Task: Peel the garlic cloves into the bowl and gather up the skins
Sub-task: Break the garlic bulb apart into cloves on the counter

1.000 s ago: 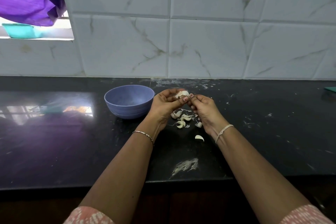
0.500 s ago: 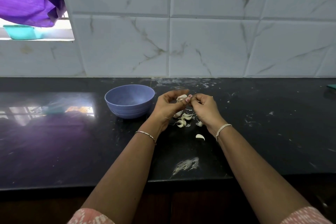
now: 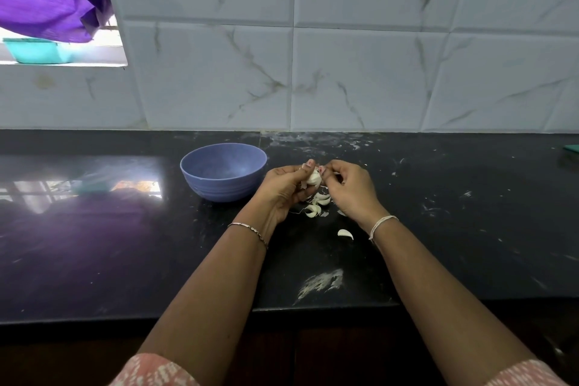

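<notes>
Both hands, left hand [image 3: 283,189] and right hand [image 3: 349,189], pinch one garlic clove [image 3: 314,178] above the desk [image 3: 125,244]; a slipping grip could drop it outside the bowl [image 3: 223,171].

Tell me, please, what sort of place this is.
Most likely a home kitchen: a dark stone counter backed by marbled wall tiles, with a blue bowl and loose garlic cloves on it.

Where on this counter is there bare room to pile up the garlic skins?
Bare counter left of the bowl, and right of the right hand, only dusty. Crowded below the garlic that it and the left hand hold: loose cloves, plus a lone clove nearer you.
</notes>
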